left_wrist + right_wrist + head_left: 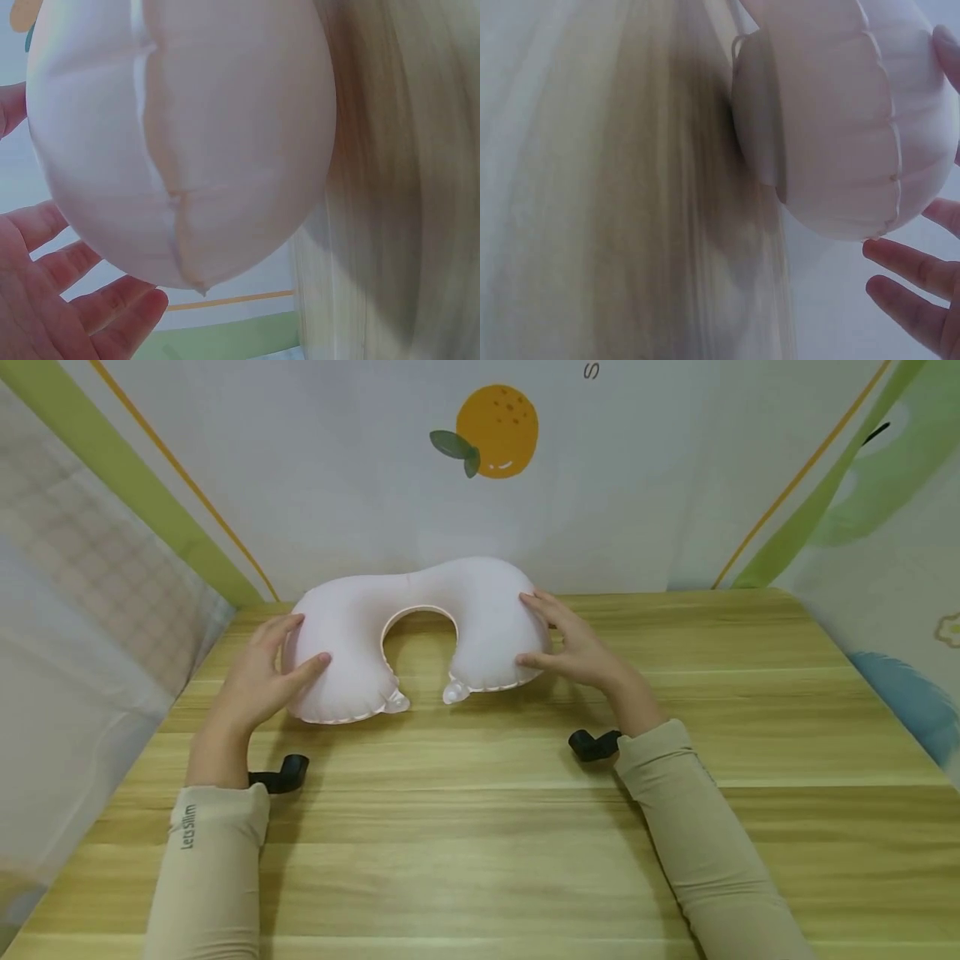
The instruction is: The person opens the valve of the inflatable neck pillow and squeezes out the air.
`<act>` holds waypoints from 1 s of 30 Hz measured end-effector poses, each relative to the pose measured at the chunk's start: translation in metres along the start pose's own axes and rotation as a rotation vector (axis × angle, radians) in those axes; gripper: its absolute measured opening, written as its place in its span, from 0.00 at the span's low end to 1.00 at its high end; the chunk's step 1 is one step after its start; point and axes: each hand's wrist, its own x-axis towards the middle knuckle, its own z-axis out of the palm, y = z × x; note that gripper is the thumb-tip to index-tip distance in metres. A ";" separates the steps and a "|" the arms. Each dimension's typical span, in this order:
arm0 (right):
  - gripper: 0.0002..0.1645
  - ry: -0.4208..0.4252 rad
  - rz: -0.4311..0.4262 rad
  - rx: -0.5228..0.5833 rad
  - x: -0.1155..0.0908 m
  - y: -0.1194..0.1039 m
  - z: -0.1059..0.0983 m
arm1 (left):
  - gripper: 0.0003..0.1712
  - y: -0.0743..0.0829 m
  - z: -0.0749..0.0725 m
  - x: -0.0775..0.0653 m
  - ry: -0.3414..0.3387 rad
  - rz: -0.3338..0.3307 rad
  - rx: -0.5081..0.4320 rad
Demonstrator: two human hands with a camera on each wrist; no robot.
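Observation:
A pale pink inflated neck pillow (341, 635), U-shaped, is at the back of the wooden table with its opening facing me. A clear valve tab shows at each tip of the U. My left hand (258, 672) touches the left lobe, thumb on the near face and fingers at the outer edge. On the right lobe, my right hand (581, 647) rests its thumb and fingertips, spread apart. In the left wrist view, the fingers (112, 304) lie fairly straight along the seamed side. A greyish piece (756, 112) shows under the pillow in the right wrist view.
The wooden table (465, 843) reaches back to a white wall cloth printed with an orange (497, 431). Black wrist-mounted pieces jut out beside the left wrist (288, 772) and the right wrist (592, 745). Beige sleeves cover both forearms.

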 end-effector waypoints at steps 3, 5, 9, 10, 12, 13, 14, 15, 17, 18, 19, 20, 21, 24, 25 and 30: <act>0.52 -0.004 0.010 0.016 -0.002 0.000 -0.003 | 0.46 0.002 0.000 0.000 -0.005 0.006 0.010; 0.51 -0.005 0.014 0.022 -0.003 0.000 -0.005 | 0.46 0.003 0.001 0.001 -0.008 0.011 0.013; 0.50 -0.003 0.016 0.023 -0.005 -0.001 -0.010 | 0.46 0.006 0.002 0.001 -0.009 0.016 0.020; 0.50 -0.002 0.012 0.024 -0.006 0.000 -0.011 | 0.46 0.007 0.003 0.000 -0.010 0.016 0.020; 0.49 -0.004 0.008 0.025 -0.006 0.001 -0.014 | 0.46 0.008 0.003 0.000 -0.013 0.015 0.020; 0.49 -0.005 0.008 0.028 -0.007 0.001 -0.015 | 0.46 0.008 0.003 0.000 -0.014 0.017 0.017; 0.49 -0.006 0.010 0.032 -0.007 0.001 -0.017 | 0.46 0.009 0.004 0.000 -0.016 0.018 0.013; 0.48 -0.007 0.014 0.037 -0.008 0.002 -0.018 | 0.46 0.009 0.004 0.000 -0.017 0.018 0.013; 0.48 -0.011 0.030 0.045 -0.010 0.002 -0.021 | 0.46 0.010 0.004 0.000 -0.019 0.020 0.011; 0.47 -0.014 0.040 0.048 -0.011 0.001 -0.023 | 0.46 0.011 0.005 -0.001 -0.020 0.021 0.011; 0.47 -0.016 0.049 0.050 -0.012 0.001 -0.024 | 0.46 0.011 0.005 -0.001 -0.023 0.023 0.012; 0.47 -0.019 0.058 0.051 -0.012 0.000 -0.025 | 0.46 0.011 0.005 -0.001 -0.026 0.023 0.013; 0.47 -0.021 0.064 0.053 -0.013 0.000 -0.026 | 0.46 0.012 0.004 -0.001 -0.029 0.023 0.017; 0.47 -0.023 0.069 0.047 -0.012 -0.001 -0.028 | 0.46 0.013 0.003 -0.003 -0.035 0.023 0.019; 0.47 -0.022 0.066 0.044 -0.012 -0.002 -0.028 | 0.46 0.013 0.003 -0.003 -0.035 0.021 0.019; 0.47 -0.031 0.063 0.025 -0.014 -0.002 -0.031 | 0.45 0.015 0.004 -0.005 -0.040 0.031 0.010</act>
